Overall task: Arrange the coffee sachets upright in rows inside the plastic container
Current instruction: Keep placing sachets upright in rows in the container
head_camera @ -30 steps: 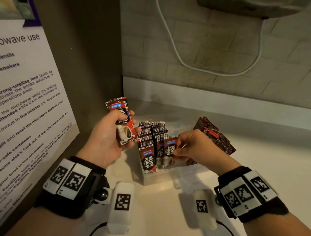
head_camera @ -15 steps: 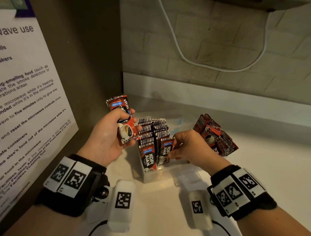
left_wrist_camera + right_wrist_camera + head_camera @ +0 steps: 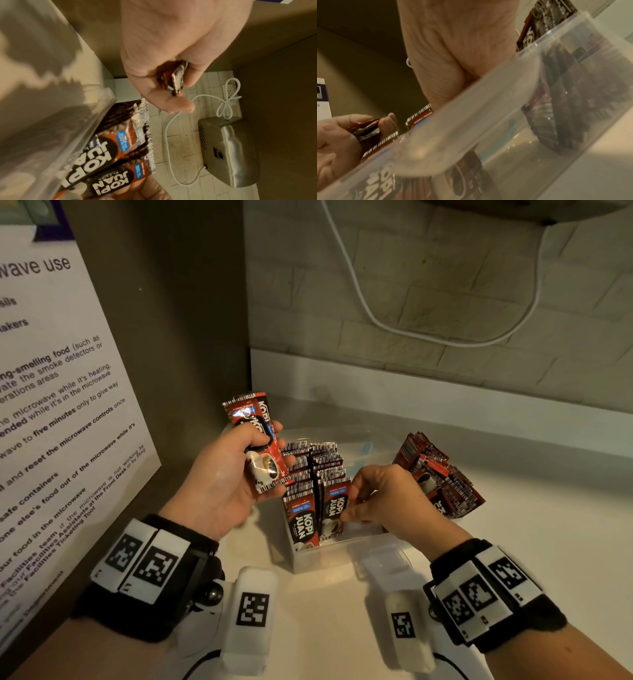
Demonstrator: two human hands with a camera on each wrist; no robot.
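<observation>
Dim, warm indoor light throughout. Soft shadows on tabletop [image 3: 513,542] beneath both wrists. Wide-angle bending at head-view edges. Wrist views blurred, noisy; clear container wall [image 3: 488,115] out of focus, hazy glare.

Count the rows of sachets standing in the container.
2 rows stand side by side in the plastic container: the left row and the right row, at the right hand. More may be hidden behind that hand.
</observation>
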